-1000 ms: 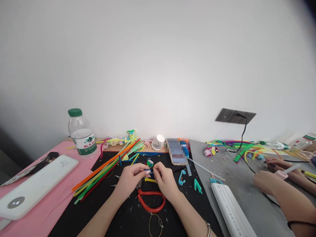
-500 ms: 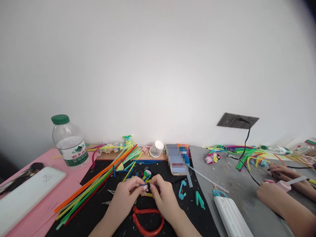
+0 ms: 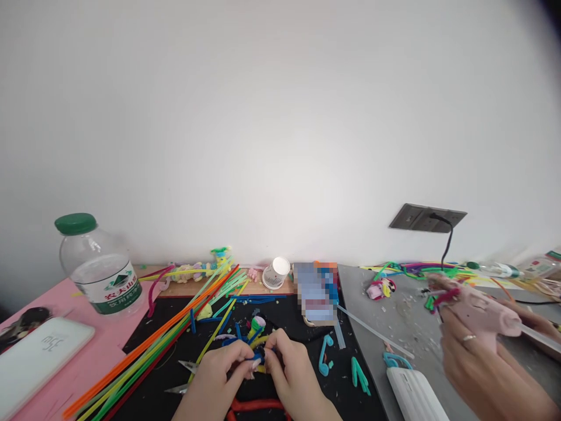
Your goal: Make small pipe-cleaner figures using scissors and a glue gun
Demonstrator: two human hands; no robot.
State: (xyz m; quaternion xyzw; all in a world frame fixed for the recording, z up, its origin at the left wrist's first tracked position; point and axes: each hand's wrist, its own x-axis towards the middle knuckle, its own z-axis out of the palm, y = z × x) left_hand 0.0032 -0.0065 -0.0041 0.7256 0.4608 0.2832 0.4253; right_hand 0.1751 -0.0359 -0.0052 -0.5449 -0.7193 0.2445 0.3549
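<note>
My left hand (image 3: 225, 377) pinches a short blue pipe cleaner (image 3: 256, 355) above the black mat (image 3: 144, 374). Close beside it, my right hand (image 3: 287, 365) has its thumb and fingertips pressed together at the same small dark-blue piece; the fingers hide most of it. Just beyond my fingertips lies a small figure with a green and pink top (image 3: 257, 323). Under my wrists, red scissor handles (image 3: 258, 404) show, with metal blades (image 3: 182, 377) poking out to the left.
Long orange, green and red pipe cleaners (image 3: 153, 339) lie at left, near a water bottle (image 3: 107, 275) and white power bank (image 3: 48, 362). A paper cup (image 3: 276, 273) and phone (image 3: 313, 292) stand behind. At right, another person's hand holds a pink glue gun (image 3: 482, 310).
My view has shifted slightly, and my hands stay together, pinching. The other person's hand has raised the glue gun, now turned with its nozzle toward the left.
</note>
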